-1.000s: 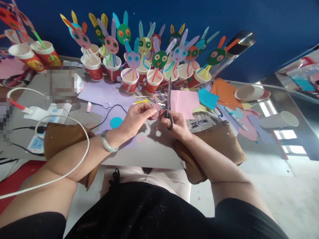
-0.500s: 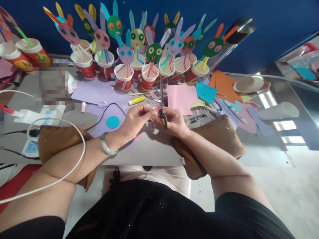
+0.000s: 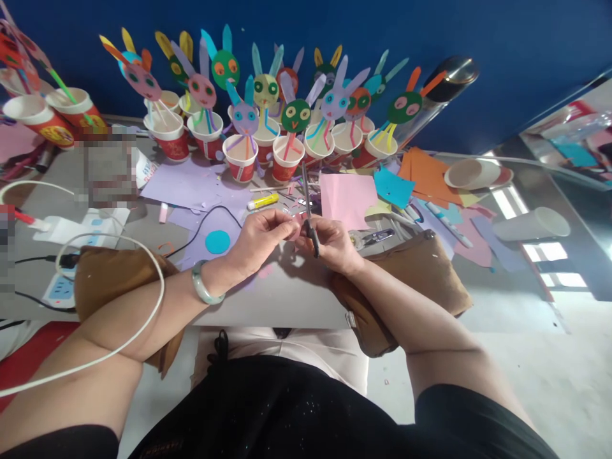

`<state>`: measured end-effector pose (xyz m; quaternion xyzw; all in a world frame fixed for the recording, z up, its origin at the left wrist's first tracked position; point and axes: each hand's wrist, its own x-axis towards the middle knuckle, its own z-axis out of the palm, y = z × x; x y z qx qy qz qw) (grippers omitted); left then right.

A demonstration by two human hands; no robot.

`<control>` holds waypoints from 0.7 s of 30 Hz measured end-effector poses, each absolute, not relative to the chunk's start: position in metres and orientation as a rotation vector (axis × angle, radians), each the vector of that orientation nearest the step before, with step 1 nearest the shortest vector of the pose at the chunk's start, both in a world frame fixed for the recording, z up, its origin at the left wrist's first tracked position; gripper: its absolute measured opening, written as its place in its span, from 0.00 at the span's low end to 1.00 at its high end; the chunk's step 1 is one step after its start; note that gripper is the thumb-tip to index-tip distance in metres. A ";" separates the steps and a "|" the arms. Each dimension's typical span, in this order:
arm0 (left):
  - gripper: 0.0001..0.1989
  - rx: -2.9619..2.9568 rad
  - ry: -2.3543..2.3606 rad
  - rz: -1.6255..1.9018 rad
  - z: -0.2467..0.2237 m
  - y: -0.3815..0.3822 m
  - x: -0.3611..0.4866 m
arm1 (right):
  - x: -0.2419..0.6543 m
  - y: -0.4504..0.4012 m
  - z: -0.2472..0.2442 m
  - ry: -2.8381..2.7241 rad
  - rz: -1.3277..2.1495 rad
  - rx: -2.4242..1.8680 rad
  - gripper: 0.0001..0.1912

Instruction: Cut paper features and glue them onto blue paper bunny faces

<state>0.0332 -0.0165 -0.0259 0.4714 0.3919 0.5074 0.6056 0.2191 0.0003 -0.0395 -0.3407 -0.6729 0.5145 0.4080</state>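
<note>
My right hand [image 3: 331, 245] is closed round the dark handles of a pair of scissors [image 3: 306, 191], whose blades point away from me towards the cups. My left hand [image 3: 265, 242] pinches a small piece of pink paper [image 3: 297, 223] right beside the scissors; its outline is mostly hidden by my fingers. Both hands meet over the front of the grey table. Just beyond them lie a yellow glue stick [image 3: 262, 201] and a square sheet of pink paper [image 3: 348, 199]. Left of my left hand, a blue paper circle [image 3: 217, 241] rests on purple paper [image 3: 184, 185].
Several red-and-white paper cups [image 3: 287, 159] with paper rabbit heads line the back. A brown cushion [image 3: 421, 271] lies under my right forearm, another brown cloth item [image 3: 112, 274] under my left. A white cable [image 3: 157, 299] crosses my left arm near power strips [image 3: 60, 290]. Orange sheets [image 3: 425, 175] lie right.
The view has tilted slightly, so the table and cups sit a little lower. Both hands stay together, with the scissors and pink paper still held.
</note>
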 end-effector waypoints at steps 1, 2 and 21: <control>0.08 1.097 0.904 1.187 -0.024 -0.015 0.032 | 0.220 0.001 -0.039 -1.716 1.297 -0.852 0.21; 0.08 1.097 0.902 1.201 -0.021 -0.014 0.030 | 0.221 0.002 -0.038 -1.741 1.299 -0.849 0.22; 0.09 1.058 0.896 1.293 -0.004 -0.007 0.020 | 0.222 0.004 -0.030 -1.936 1.436 -0.783 0.31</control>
